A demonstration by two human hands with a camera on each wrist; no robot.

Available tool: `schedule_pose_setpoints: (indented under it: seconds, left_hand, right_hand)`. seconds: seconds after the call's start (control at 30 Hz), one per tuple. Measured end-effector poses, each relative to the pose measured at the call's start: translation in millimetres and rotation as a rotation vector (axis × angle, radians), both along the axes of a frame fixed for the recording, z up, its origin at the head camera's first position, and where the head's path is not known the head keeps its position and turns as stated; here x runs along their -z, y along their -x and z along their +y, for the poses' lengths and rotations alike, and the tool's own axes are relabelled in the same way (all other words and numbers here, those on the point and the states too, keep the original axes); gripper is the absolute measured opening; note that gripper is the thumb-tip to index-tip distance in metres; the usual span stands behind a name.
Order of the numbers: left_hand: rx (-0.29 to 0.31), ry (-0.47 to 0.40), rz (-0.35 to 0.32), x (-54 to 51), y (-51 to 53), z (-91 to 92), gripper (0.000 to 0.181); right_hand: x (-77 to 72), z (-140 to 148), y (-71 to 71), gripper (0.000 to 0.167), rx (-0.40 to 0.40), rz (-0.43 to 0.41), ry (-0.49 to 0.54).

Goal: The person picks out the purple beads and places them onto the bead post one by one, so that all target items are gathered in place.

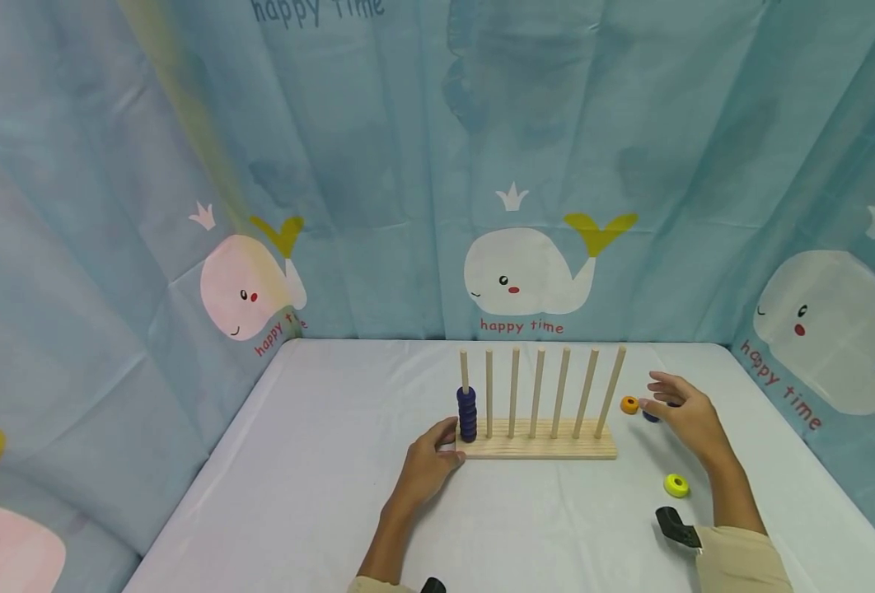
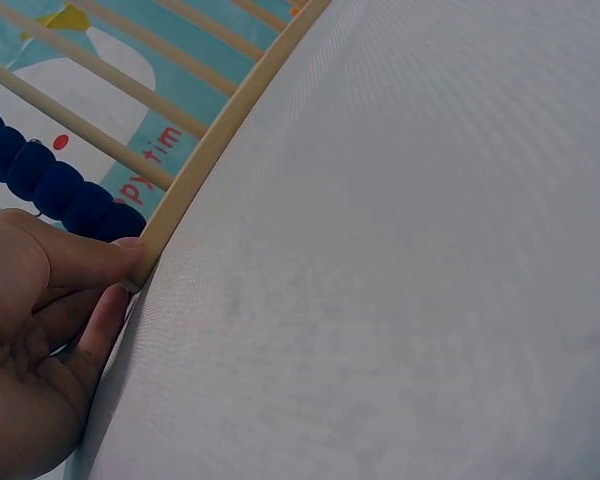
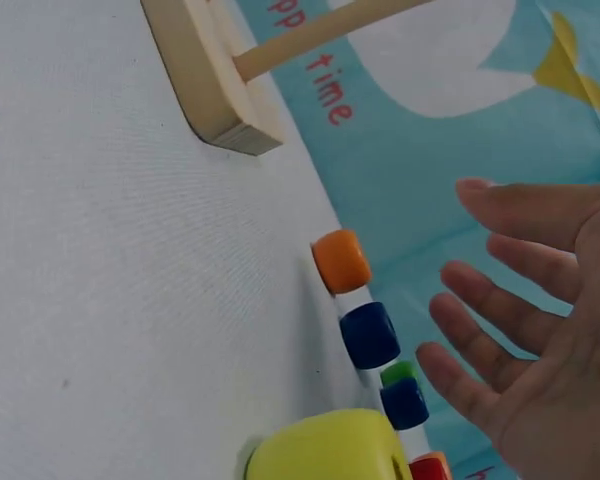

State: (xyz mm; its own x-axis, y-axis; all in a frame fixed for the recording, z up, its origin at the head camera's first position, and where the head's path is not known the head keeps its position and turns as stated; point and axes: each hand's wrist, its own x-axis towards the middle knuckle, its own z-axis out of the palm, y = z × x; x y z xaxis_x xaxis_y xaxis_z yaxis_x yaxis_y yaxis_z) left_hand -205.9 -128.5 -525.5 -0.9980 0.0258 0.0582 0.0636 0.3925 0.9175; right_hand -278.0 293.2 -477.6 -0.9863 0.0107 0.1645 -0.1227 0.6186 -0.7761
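Note:
A wooden peg stand point(image 1: 541, 450) with several upright pegs stands on the table. Dark blue beads point(image 1: 467, 416) are stacked on its leftmost peg. My left hand point(image 1: 424, 471) grips the left end of the base, thumb at the front edge; the left wrist view shows the fingers point(image 2: 90, 262) against that end. To the right of the stand, my right hand point(image 1: 693, 418) hovers with fingers spread, holding nothing. Near its fingertips lie an orange bead point(image 3: 341, 262) and a blue bead point(image 3: 370, 336).
A yellow bead point(image 1: 671, 491) lies closer to me on the right. Beyond the blue one, the right wrist view shows a green bead point(image 3: 398, 373), another blue bead point(image 3: 405, 404) and a red one point(image 3: 430, 468). A whale-print curtain point(image 1: 378, 272) hangs behind the white table point(image 1: 334, 436).

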Motion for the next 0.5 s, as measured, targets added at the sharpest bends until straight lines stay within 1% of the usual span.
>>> schedule_pose_setpoints:
  seconds: [0.37, 0.5]
  left_hand:
    - [-0.004, 0.006, -0.005, -1.3, -0.6, 0.6, 0.059]
    - [-0.014, 0.015, -0.001, -2.0, -0.5, 1.0, 0.059]
  right_hand:
    - [6.8, 3.6, 2.3, 0.071, 0.012, -0.105, 0.008]
    - [7.6, 4.4, 2.4, 0.071, 0.003, -0.121, 0.005]
